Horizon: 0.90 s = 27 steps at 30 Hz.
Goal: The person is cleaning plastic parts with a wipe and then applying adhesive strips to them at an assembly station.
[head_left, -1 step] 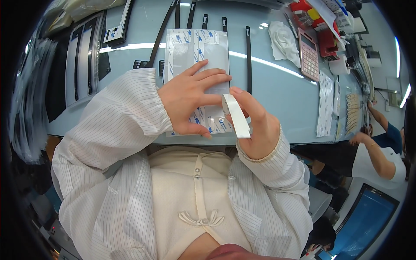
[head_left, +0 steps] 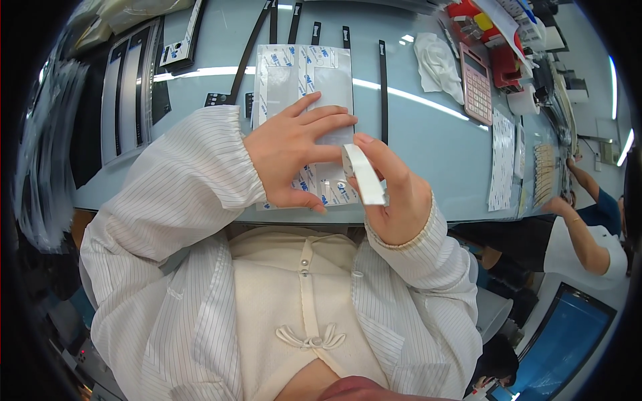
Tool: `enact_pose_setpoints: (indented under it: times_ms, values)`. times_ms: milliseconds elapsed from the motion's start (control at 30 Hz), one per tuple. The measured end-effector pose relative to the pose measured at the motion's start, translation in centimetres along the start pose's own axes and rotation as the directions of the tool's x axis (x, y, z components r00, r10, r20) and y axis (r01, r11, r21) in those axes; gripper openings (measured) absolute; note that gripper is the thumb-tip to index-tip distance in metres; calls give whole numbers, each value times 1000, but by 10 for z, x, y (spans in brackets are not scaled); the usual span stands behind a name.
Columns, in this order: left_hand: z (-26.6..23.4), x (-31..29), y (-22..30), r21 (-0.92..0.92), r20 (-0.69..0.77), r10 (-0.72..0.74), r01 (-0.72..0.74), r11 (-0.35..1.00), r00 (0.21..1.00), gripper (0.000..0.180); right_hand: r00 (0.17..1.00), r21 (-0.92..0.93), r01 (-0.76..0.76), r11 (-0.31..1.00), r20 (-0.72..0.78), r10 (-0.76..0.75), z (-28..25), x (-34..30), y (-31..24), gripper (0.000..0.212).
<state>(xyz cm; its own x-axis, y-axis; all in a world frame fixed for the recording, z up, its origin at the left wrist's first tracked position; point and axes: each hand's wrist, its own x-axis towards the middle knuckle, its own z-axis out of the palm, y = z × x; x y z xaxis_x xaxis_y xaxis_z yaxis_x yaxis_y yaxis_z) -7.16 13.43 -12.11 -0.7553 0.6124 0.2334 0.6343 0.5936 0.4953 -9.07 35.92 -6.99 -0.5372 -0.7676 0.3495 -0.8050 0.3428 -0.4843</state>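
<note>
My left hand (head_left: 294, 150) lies flat with spread fingers on a sheet (head_left: 277, 93) of clear and white backing printed in blue, on the glass-topped table. Just right of it, my right hand (head_left: 399, 194) pinches a curled white strip (head_left: 364, 175) between thumb and fingers. The strip stands up off the sheet, and its upper end is close to my left index finger. Whether it is still joined to the sheet I cannot tell. Narrow black strips (head_left: 295, 23) stick out past the sheet's far edge, and a separate black strip (head_left: 383, 90) lies to its right.
At the right lie crumpled white tissue (head_left: 438, 61), a pink calculator (head_left: 475, 87) and a printed backing sheet (head_left: 501, 160). Framed black panels (head_left: 127, 90) and stacked clear plastic sleeves (head_left: 45, 154) are at the left. Another person (head_left: 578, 240) sits at the far right.
The lower end of the white strip in my right hand has shifted slightly up. The other person's hand at the far right has moved a little. My left hand stays put.
</note>
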Motion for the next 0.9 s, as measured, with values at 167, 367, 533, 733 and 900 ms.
enact_pose_setpoints:
  times_ms: [167, 367, 533, 733, 900]
  values:
    - [0, 2, 1, 36, 25, 1, -2, 999, 1000, 69, 999, 139, -25, 990, -28, 29, -6, -3, 1, 62]
    - [-6, 2, 3, -21, 6, 11, -11, 1000, 1000, 73, 994, 282, -60, 957, -73, 84, -15, -3, 6, 78]
    - [-6, 4, 4, -14, 47, -7, 8, 1000, 999, 76, 959, 458, -170, 872, -126, 253, -30, -4, 13, 90]
    - [-20, 5, 8, -6, 79, -11, 11, 1000, 997, 72, 885, 586, -362, 725, -28, 465, -44, -3, 82, 93]
    - [-29, 13, 23, -38, 111, 40, -36, 999, 993, 57, 862, 661, -455, 596, 158, 482, -31, -5, 105, 93]
